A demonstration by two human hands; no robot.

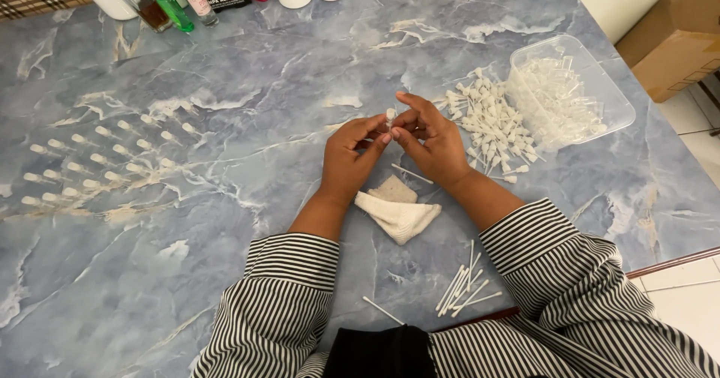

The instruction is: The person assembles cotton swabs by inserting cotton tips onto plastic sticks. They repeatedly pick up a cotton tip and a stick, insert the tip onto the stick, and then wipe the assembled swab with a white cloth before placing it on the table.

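A blue marbled surface (247, 85) carries everything here. At its far right sits a clear plastic tray (600, 85) of small clear tubes, and just beside it a heap of white spray-pump caps (491, 123). Rows of small clear vials (97, 160) lie well to the left. A folded white cloth (397, 214) lies between the forearms, and thin white dip tubes (465, 288) are scattered near the edge. The left hand (346, 160) and right hand (433, 142) meet above the cloth, fingertips of both pinched on one small white pump cap (391, 115).
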